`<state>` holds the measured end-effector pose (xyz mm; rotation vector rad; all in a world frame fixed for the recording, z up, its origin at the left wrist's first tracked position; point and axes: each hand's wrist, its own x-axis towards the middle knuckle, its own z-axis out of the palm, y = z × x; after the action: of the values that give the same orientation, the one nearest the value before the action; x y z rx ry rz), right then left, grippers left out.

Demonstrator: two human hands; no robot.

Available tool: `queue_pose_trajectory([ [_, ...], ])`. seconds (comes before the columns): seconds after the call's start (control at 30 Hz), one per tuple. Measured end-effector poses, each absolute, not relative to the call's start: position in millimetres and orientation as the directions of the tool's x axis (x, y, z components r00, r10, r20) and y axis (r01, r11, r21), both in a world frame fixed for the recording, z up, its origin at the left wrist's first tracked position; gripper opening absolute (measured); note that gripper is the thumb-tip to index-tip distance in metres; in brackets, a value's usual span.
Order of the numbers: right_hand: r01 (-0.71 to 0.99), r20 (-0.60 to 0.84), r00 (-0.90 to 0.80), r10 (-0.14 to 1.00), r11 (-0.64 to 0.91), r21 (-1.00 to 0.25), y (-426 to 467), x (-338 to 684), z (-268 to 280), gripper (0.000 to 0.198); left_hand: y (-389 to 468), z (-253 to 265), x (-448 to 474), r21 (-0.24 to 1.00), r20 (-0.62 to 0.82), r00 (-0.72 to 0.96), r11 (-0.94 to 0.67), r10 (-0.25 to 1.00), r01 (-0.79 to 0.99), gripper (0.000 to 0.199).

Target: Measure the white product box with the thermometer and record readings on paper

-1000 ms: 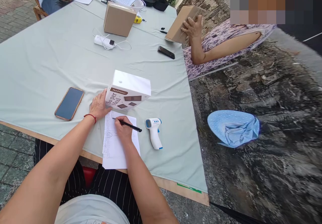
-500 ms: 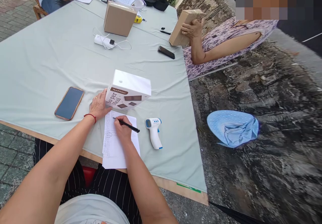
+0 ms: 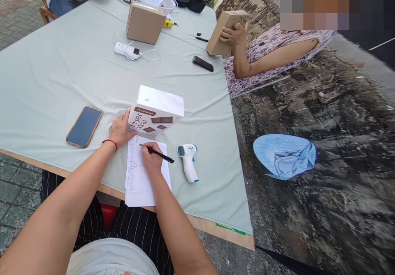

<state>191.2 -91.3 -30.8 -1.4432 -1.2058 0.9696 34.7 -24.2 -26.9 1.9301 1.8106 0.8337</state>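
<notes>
My right hand (image 3: 151, 158) is closed around a black pen (image 3: 165, 157), its tip on the upper part of a stack of printed paper sheets (image 3: 147, 194). Small rows of print or writing run down the sheets' left side. My left hand (image 3: 121, 129), with a red string bracelet at the wrist, lies with fingers stretched out against the lower left corner of a white "Super Meal" box (image 3: 162, 101). That box stands upright just beyond the paper. Right of the sheets lies a white and blue infrared thermometer (image 3: 188, 164). A smartphone (image 3: 84, 127) rests left of my left hand.
Farther back on the table (image 3: 61, 73) are a cardboard box (image 3: 145, 23), a white device with a cable (image 3: 126, 50) and a black phone (image 3: 203, 63). At right, another person's hand (image 3: 236, 35) holds a brown box (image 3: 220, 32). A blue hat (image 3: 285, 156) lies beyond the table edge.
The pen has shifted slightly to the right with my right hand. My left hand stays at the white box. At the far left, a person's paper has moved up and left.
</notes>
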Motion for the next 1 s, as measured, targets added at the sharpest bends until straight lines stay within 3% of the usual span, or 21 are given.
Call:
queue_pose_trajectory([
  [0.53,0.226,0.048,0.167,0.985,0.009,-0.974,-90.4,190.9,-36.5,0.011,-25.5,-25.6,34.8,0.631,0.194,0.012,-0.135,0.981,0.764,0.095],
  [0.67,0.293,0.181,0.195,0.964,0.119,-0.949,-91.1,193.9,-36.7,0.012,-26.4,-22.6,35.3,0.629,0.17,-0.004,-0.105,0.985,0.771,0.094],
  [0.83,0.535,0.524,0.008,0.852,0.439,-0.722,-92.0,220.4,-28.2,0.018,-27.7,-21.1,34.1,0.622,0.186,0.009,-0.125,0.983,0.773,0.09],
  [0.9,0.651,0.555,-0.078,0.828,0.464,-0.601,-93.4,237.4,-28.3,0.023,-27.7,-22.5,32.5,0.62,0.201,0.011,-0.136,0.98,0.773,0.088],
  [1.0,0.805,0.497,-0.11,0.861,0.371,-0.464,-95.3,263.6,-37.7,0.04,-26.0,-26.9,30.8,0.633,0.217,0.013,-0.15,0.976,0.76,0.088],
])
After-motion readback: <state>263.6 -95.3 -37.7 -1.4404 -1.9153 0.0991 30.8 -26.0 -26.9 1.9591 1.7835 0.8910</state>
